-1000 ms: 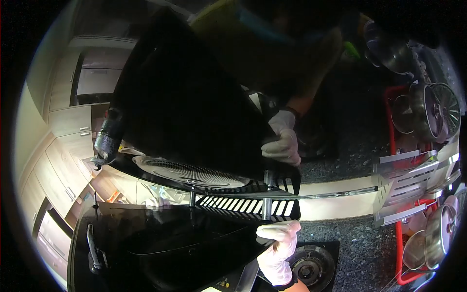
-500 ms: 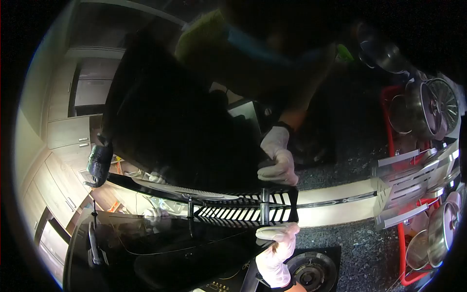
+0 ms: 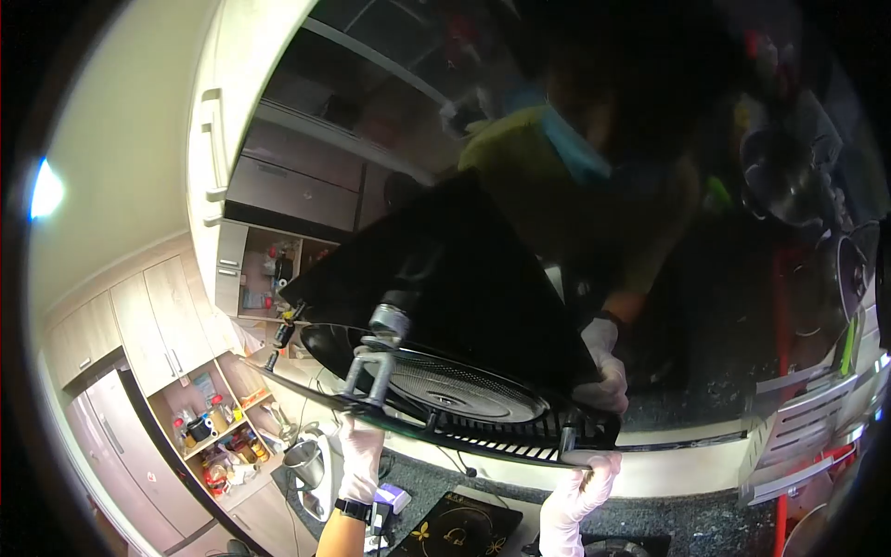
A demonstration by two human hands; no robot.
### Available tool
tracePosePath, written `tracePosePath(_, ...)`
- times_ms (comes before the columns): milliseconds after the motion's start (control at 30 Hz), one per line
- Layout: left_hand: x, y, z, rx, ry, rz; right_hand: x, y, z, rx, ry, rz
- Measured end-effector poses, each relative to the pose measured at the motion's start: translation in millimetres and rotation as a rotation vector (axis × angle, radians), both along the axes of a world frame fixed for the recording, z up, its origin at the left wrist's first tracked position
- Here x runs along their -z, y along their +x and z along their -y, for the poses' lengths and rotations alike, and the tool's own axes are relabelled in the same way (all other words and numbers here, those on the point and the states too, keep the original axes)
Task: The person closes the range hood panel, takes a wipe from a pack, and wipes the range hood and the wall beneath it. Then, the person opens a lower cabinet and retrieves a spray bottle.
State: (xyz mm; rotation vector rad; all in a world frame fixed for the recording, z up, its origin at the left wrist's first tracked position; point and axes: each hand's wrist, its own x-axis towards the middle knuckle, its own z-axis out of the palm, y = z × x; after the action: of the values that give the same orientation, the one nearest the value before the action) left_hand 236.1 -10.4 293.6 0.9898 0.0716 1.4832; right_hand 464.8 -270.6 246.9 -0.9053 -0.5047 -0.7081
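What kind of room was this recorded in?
Most likely a home kitchen: there are pale wood cabinets, a black cooktop with gold markings and, beside it, a partly visible round burner.

Above the worktop (image 3: 715, 524) is the panel (image 3: 469, 385); the cooktop (image 3: 457, 529) lies left of the burner (image 3: 617, 548). Shelves (image 3: 206, 444) stand far left, a rack (image 3: 789, 441) right.

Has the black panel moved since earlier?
Yes, up: the panel now sits above the hob in the picture, where earlier it hid most of it.
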Motion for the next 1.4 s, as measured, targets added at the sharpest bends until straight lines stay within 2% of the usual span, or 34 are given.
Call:
tracePosePath(33, -22, 14, 32, 0.045, -0.072, 0.07, 1, 0, -2, 0.0, 0.011, 0.001)
tracePosePath(100, -36, 19, 49, 0.177, 0.078, 0.01, 2, 2, -2, -0.009, 0.007, 0.044)
tracePosePath(200, -17, 8, 18, 0.289, 0.173, 0.014, 4, 2, -5, 0.017, 0.018, 0.008)
tracePosePath(267, -16, 6, 19, 0.244, 0.152, 0.0, 6, 1, -7, 0.027, 0.043, 0.006)
tracePosePath(333, -21, 8, 22, 0.23, 0.167, 0.021, 5, -2, -1, -0.051, -0.054, -0.077)
tracePosePath(367, -24, 6, 28, 0.248, 0.174, 0.046, 13, -2, -16, -0.444, 0.322, -0.182)
tracePosePath(400, -27, 6, 35, 0.265, 0.17, 0.068, 32, 6, -18, -0.383, 0.16, -0.122)
tracePosePath(433, -33, 7, 33, 0.33, 0.182, 0.055, 16, -2, -6, -0.34, 0.097, -0.137)
tracePosePath(500, -39, 5, 38, 0.259, 0.202, 0.005, 4, -13, 6, -0.296, 0.026, -0.162)
tracePosePath(600, -40, 2, 32, 0.202, 0.236, -0.005, 18, -8, 4, 0.241, -0.351, 0.004)
tracePosePath(633, -37, 1, 27, 0.179, 0.24, 0.0, 0, -18, 10, -0.127, -0.143, -0.264)
tracePosePath(667, -33, 1, 20, 0.155, 0.269, 0.033, 1, -19, 6, -0.057, -0.197, -0.145)
tracePosePath(733, -22, -2, 3, 0.115, 0.242, 0.004, -26, -31, 14, -0.397, 0.06, -0.218)
tracePosePath(833, -21, 2, 6, 0.006, 0.163, 0.07, -33, -36, 11, -0.484, 0.196, -0.148)
tracePosePath(900, -34, -5, 15, 0.137, 0.241, 0.047, -8, -5, -11, -0.372, 0.193, -0.29)
tracePosePath(933, -38, -7, 16, 0.201, 0.282, 0.034, 8, 5, -14, -0.353, 0.209, -0.265)
tracePosePath(967, -27, -5, 5, 0.191, 0.293, 0.062, -3, -1, -11, -0.334, 0.226, -0.239)
tracePosePath(1033, -5, -3, -8, 0.142, 0.225, 0.086, -21, -22, -1, -0.368, 0.279, 0.011)
tracePosePath(1100, -1, -5, -15, 0.18, 0.232, 0.074, -17, -21, 1, -0.326, 0.28, -0.076)
tracePosePath(1200, 6, -6, -10, 0.09, 0.05, -0.004, 3, -11, 1, -0.355, 0.269, -0.095)
tracePosePath(1267, -21, -6, 16, 0.025, 0.023, 0.026, 1, -5, -1, -0.346, 0.213, -0.02)
tracePosePath(1300, -31, -5, 22, 0.059, 0.058, 0.045, -15, -12, 0, -0.481, 0.328, -0.155)
tracePosePath(1400, -12, -3, -24, 0.247, 0.259, -0.032, -37, -30, 5, -0.235, 0.155, -0.228)
